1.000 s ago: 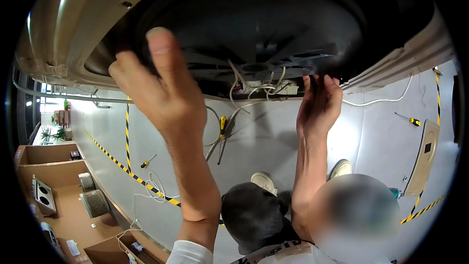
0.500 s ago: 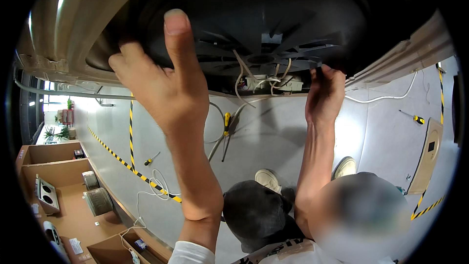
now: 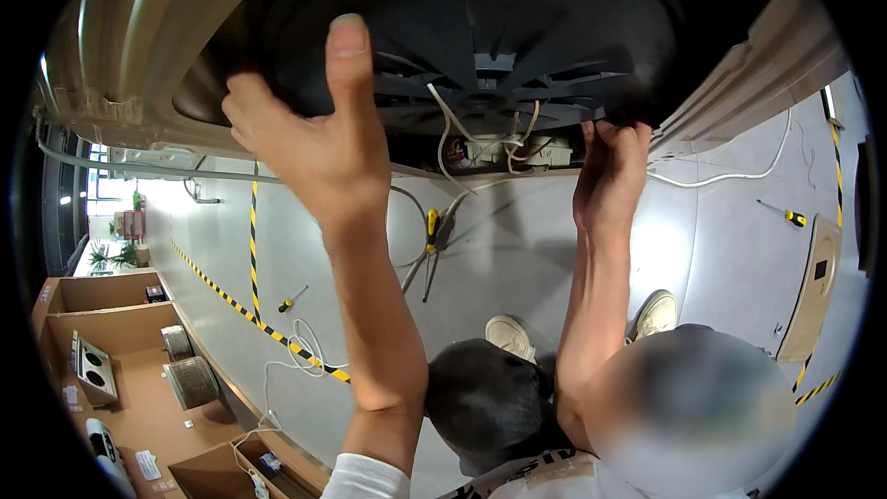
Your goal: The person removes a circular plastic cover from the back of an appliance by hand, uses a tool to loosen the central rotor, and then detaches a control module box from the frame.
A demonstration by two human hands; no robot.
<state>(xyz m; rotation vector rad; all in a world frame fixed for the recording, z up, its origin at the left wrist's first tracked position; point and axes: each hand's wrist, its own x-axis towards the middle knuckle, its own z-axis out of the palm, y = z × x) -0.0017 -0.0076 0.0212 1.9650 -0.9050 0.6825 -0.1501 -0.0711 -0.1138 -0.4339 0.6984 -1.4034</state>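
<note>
A broad black disc (image 3: 407,28), smooth toward its rim and broken by raised ribs (image 3: 494,62) around a small round hub (image 3: 482,99), sits within the opening of a glossy beige casing (image 3: 129,55) with pressed ridges. Thin pale wires (image 3: 446,115) droop below the hub, near blocky white connectors (image 3: 550,155). The left hand (image 3: 328,162) is at the disc's left edge, thumb raised clear, fingers curled into shadow — whether they grip, I cannot tell. The right hand (image 3: 612,180) bunches its fingertips under the right edge; what they hold is too dark to tell. Compared with a second ago, the left thumb stands straighter, and more ribbing shows — the hub farther above the connectors.
</note>
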